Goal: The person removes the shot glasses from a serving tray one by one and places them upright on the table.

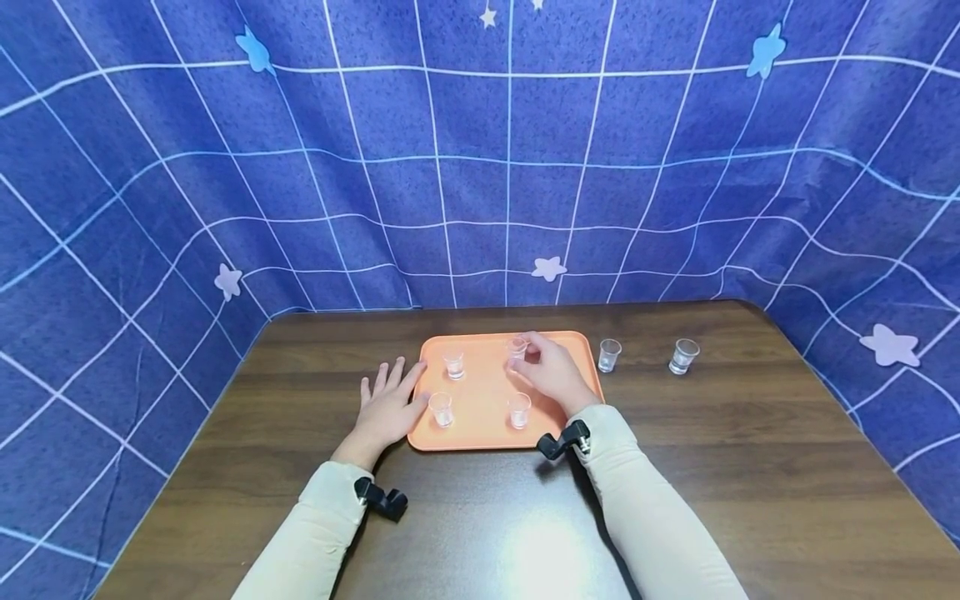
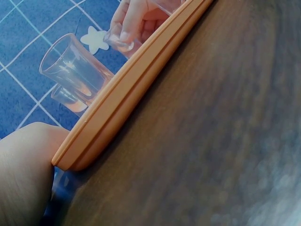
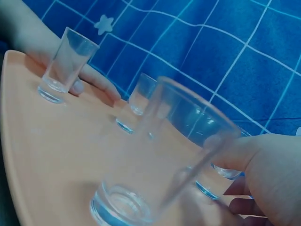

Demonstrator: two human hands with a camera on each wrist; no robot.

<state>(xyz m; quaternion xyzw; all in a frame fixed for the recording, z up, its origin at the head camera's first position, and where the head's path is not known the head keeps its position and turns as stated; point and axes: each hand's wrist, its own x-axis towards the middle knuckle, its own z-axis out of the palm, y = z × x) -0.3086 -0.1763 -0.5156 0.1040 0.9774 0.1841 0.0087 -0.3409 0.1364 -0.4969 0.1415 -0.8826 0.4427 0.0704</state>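
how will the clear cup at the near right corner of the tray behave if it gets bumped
The clear cup flares from a narrower base to a wider rim, so a bump near the top could tip it. If tipped, its round, tapered body would probably roll in a curve. Its smooth walls may feel slippery.
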